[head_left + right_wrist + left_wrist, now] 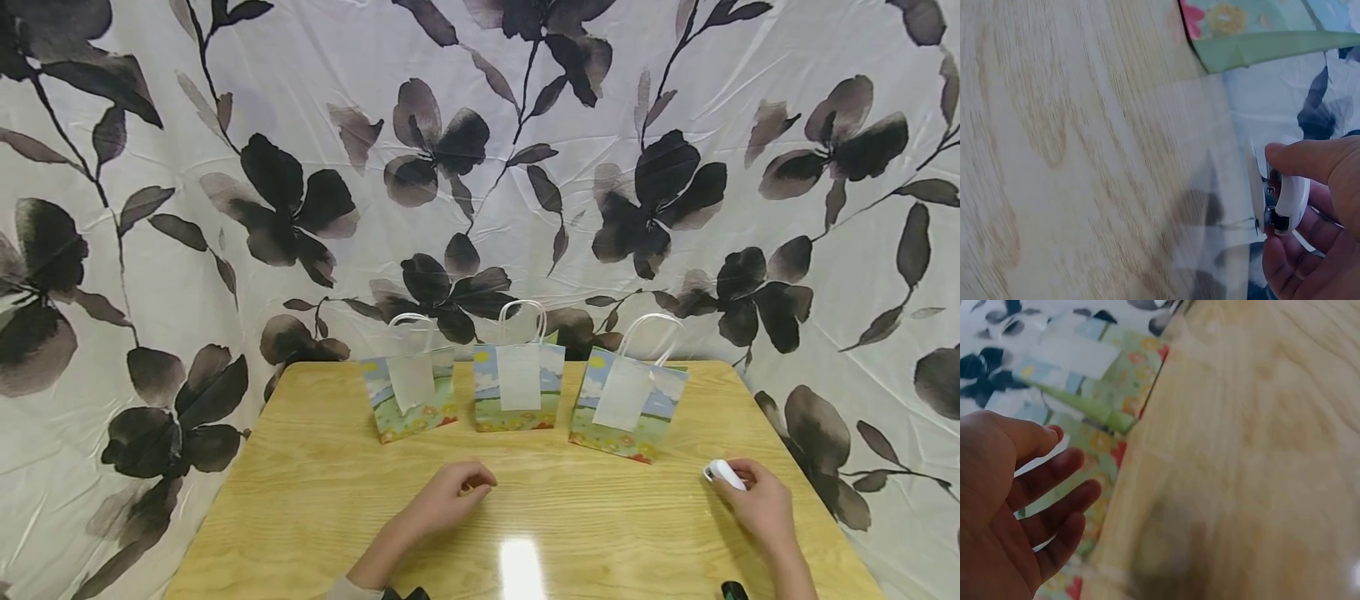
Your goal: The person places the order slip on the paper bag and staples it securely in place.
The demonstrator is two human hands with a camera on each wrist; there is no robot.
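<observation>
In the head view my right hand (767,504) holds a small white stapler (726,474) over the right side of the table. Thumb and fingers pinch it in the right wrist view, where the metal parts of the stapler (1294,203) show between its white halves. My left hand (450,493) is over the table's middle, fingers loosely bent, holding nothing. Beyond the hands stand three small paper bags with a painted meadow, white handles and a white front panel: a left bag (442,400), a middle bag (486,385) and a right bag (662,404), which is nearest my right hand.
The wooden table (300,467) has its far edge just behind the bags. A white cloth (570,167) with dark flowers hangs behind and along both sides. A dark object with a green part (733,590) shows at the bottom edge, left of my right forearm.
</observation>
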